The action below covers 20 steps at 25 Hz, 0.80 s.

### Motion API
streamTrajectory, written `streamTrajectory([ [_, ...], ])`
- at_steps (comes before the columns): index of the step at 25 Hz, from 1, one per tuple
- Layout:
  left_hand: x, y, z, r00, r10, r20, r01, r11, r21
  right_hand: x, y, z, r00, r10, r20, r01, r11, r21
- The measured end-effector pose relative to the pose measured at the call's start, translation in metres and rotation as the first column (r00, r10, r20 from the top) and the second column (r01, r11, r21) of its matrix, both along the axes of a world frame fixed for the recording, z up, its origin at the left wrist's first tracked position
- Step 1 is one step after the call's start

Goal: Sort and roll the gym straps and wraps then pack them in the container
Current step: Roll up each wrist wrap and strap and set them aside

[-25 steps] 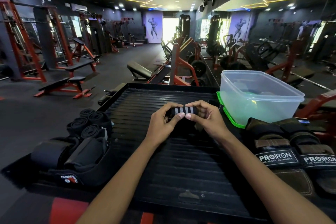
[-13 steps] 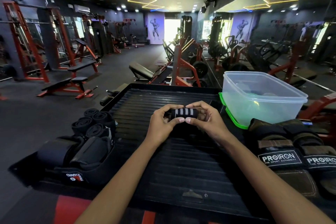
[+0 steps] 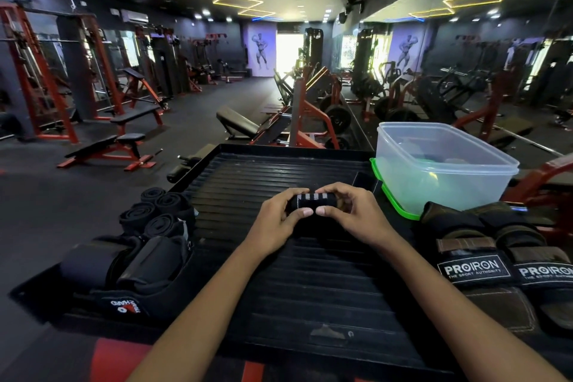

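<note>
A black wrist wrap with white stripes is rolled into a short cylinder above the black ribbed platform. My left hand grips its left end and my right hand grips its right end, both thumbs pressed on the near side. A clear plastic container stands at the right on a green lid. Several rolled black wraps sit at the platform's left edge.
Black padded straps lie at the near left, one with a red and white logo. Black and brown PROIRON straps lie at the near right. Benches, racks and weight machines fill the gym floor beyond the platform.
Both hands have kept their hold on the striped roll and turned it slightly. The view has shifted a little; nothing else moved.
</note>
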<state>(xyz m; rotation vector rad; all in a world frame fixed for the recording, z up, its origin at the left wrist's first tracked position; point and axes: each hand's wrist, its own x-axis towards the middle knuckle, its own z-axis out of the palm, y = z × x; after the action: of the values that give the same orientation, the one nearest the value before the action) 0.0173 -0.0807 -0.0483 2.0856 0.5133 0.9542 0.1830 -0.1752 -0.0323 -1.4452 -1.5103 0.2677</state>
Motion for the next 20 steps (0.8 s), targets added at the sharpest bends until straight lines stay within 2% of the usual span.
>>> streamTrajectory([
  [2, 0.0, 0.0, -0.002, 0.999, 0.005, -0.047, 0.0, 0.994, 0.106, -0.001, 0.0, -0.001, 1.0, -0.02, 0.006, 0.02, 1.0, -0.003],
  [4, 0.0, -0.001, -0.003, 0.997, -0.012, -0.073, 0.023, 0.988, 0.151, -0.002, 0.001, -0.001, 1.0, -0.025, -0.014, 0.025, 1.0, 0.005],
  [10, 0.0, -0.005, -0.002, 0.999, -0.015, -0.041, 0.02, 0.99, 0.138, -0.004, 0.004, -0.004, 0.99, 0.048, -0.132, -0.049, 0.999, -0.007],
  [13, 0.003, -0.008, -0.002, 1.0, -0.001, -0.01, 0.002, 0.99, 0.142, -0.008, 0.006, -0.01, 0.997, -0.001, -0.073, 0.002, 1.0, 0.005],
  [16, 0.004, -0.009, -0.001, 1.0, 0.024, 0.018, -0.026, 0.992, 0.125, -0.011, 0.005, -0.01, 0.993, -0.059, -0.105, 0.056, 0.998, -0.029],
  [18, 0.005, -0.008, -0.003, 0.997, 0.063, 0.051, -0.068, 0.991, 0.112, -0.014, 0.004, -0.008, 0.998, -0.052, -0.041, 0.051, 0.998, -0.025],
  [20, 0.006, -0.006, -0.004, 0.992, 0.099, 0.077, -0.107, 0.989, 0.103, -0.017, 0.004, -0.01, 0.994, -0.044, 0.1, 0.044, 0.999, 0.005],
])
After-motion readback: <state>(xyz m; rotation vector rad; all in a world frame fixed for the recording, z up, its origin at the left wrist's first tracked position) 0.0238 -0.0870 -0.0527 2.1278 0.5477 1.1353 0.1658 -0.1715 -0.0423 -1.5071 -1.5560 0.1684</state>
